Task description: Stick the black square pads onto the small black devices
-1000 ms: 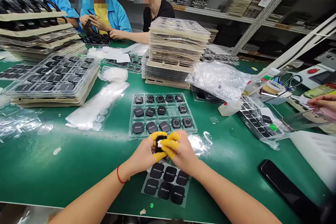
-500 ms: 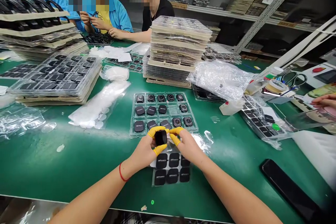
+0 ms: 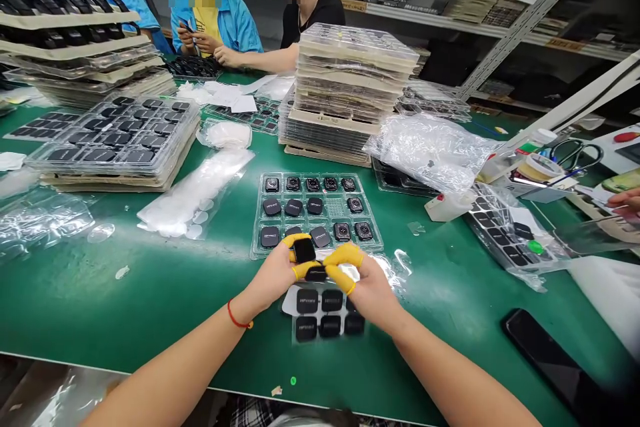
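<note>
Pinched by its edge in the right hand's (image 3: 373,283) closed fingers, a black square film (image 3: 316,274) has come up beside the watch case (image 3: 304,250); the white wad against the case a second ago is out of sight. Left-hand (image 3: 270,277) fingers clamp the case by its sides, dark face showing, above the near edge of the clear compartment tray (image 3: 336,207). So each hand now carries a piece, film just below the case. Nearer the body, a sheet (image 3: 320,315) of printed black squares lies on the green surface (image 3: 210,320), partly hidden by the right hand. Stacked trays (image 3: 350,100) and a crumpled plastic bag (image 3: 430,150) crowd the far side.
</note>
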`<action>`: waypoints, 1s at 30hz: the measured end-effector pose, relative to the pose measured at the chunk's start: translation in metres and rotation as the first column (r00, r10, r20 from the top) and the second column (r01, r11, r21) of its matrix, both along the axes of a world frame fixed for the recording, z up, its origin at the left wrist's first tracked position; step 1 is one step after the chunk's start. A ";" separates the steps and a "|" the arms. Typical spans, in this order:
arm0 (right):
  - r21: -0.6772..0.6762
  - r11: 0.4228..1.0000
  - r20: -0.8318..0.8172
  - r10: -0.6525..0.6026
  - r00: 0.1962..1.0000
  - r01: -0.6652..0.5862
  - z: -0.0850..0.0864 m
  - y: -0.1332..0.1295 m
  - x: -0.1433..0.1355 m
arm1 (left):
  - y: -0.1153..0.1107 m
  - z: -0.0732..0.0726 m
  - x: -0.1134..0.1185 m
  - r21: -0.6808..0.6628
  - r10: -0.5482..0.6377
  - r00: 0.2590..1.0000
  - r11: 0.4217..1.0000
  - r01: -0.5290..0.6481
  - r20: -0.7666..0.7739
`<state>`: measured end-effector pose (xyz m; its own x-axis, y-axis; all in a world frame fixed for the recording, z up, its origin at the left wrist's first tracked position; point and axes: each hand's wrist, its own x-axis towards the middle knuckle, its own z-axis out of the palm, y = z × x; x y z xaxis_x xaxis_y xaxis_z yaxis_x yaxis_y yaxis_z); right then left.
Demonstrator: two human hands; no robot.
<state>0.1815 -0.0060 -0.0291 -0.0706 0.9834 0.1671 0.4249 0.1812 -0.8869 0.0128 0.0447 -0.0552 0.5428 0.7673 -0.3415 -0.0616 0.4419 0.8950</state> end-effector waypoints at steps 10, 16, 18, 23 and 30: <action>-0.424 0.904 -0.196 -0.044 0.980 -0.044 -0.009 0.007 0.011 | -0.013 0.000 0.002 0.293 -0.260 0.959 0.913 0.283 -0.117; -0.396 0.918 -0.128 -0.042 0.991 -0.013 -0.007 0.007 0.008 | -0.012 -0.002 0.002 0.278 -0.266 0.958 0.917 0.286 -0.109; -0.392 0.920 -0.095 -0.043 0.995 0.002 -0.006 0.007 0.007 | -0.012 -0.002 0.002 0.283 -0.270 0.955 0.913 0.294 -0.124; -0.385 0.922 -0.039 -0.055 0.998 0.036 -0.004 0.006 0.006 | -0.012 -0.002 0.002 0.295 -0.272 0.951 0.905 0.305 -0.147; -0.358 0.933 0.009 -0.043 0.999 0.044 -0.006 0.006 0.006 | -0.012 0.000 0.003 0.276 -0.267 0.956 0.916 0.291 -0.124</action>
